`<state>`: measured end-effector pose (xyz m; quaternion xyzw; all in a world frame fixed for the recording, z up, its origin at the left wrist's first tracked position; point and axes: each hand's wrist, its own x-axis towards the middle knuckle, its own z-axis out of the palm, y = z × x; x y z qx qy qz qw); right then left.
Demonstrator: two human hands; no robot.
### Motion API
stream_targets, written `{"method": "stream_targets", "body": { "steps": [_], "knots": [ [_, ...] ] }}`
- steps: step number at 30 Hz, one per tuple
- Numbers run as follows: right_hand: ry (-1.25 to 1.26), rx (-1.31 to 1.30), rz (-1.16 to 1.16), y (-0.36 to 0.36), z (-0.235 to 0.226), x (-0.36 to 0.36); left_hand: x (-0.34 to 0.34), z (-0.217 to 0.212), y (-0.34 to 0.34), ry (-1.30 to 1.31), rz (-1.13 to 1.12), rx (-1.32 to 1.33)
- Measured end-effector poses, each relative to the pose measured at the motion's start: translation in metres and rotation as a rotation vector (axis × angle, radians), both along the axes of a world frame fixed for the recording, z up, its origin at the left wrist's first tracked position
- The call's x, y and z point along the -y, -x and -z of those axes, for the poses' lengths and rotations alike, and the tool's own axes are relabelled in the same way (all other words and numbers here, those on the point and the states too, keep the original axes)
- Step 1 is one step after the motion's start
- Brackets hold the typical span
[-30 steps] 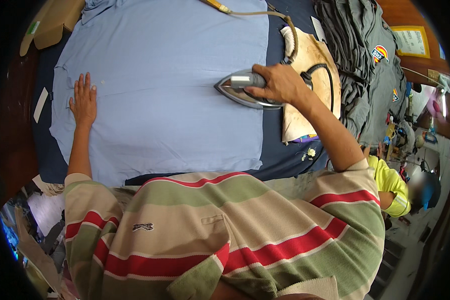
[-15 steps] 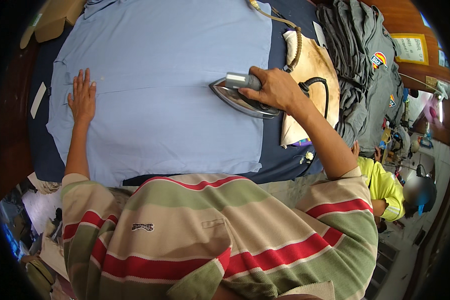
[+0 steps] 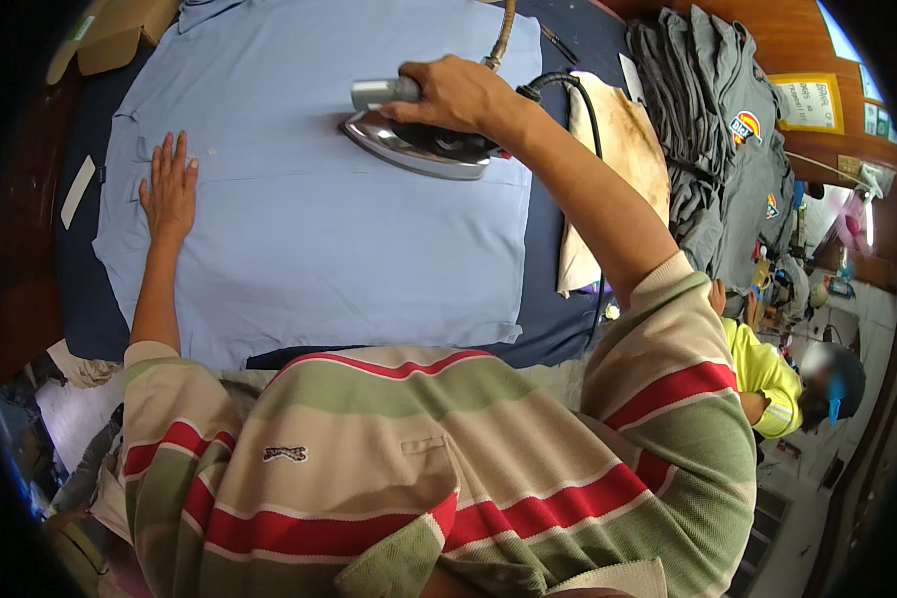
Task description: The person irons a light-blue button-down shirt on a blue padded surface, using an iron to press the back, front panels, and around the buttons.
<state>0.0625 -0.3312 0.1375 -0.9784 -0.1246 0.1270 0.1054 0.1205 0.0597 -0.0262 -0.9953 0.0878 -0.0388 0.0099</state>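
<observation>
A light blue garment (image 3: 329, 259) lies spread over a dark blue table cover (image 3: 553, 209). My right hand (image 3: 458, 95) is wrapped round the handle of a steam iron (image 3: 429, 149), whose metal soleplate rests on the upper right part of the cloth. A hose and a black cord run from the back of the iron. My left hand (image 3: 172, 189) lies flat on the cloth's left side, fingers stretched out, holding nothing.
Right of the garment lies a scorched cream cloth pad (image 3: 623, 149). Beyond it are stacked dark grey garments (image 3: 708, 130). An open cardboard box (image 3: 120, 35) stands at the far left. A person in a yellow top (image 3: 767, 374) is at the right, near the grey stack.
My right hand has slid the iron left and farther away across the cloth, drawing hose and cord along. My left hand stays in nearly the same place.
</observation>
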Motion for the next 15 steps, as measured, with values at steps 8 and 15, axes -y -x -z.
{"method": "stream_targets", "body": {
  "steps": [8, 15],
  "knots": [
    [0.060, -0.068, -0.005, 0.062, -0.008, 0.043, 0.002, -0.004, 0.003, -0.031, -0.019, -0.016],
    [0.029, -0.059, 0.464, 0.109, -0.023, 0.065, -0.001, -0.006, -0.002, -0.023, -0.002, -0.055]
  ]
}}
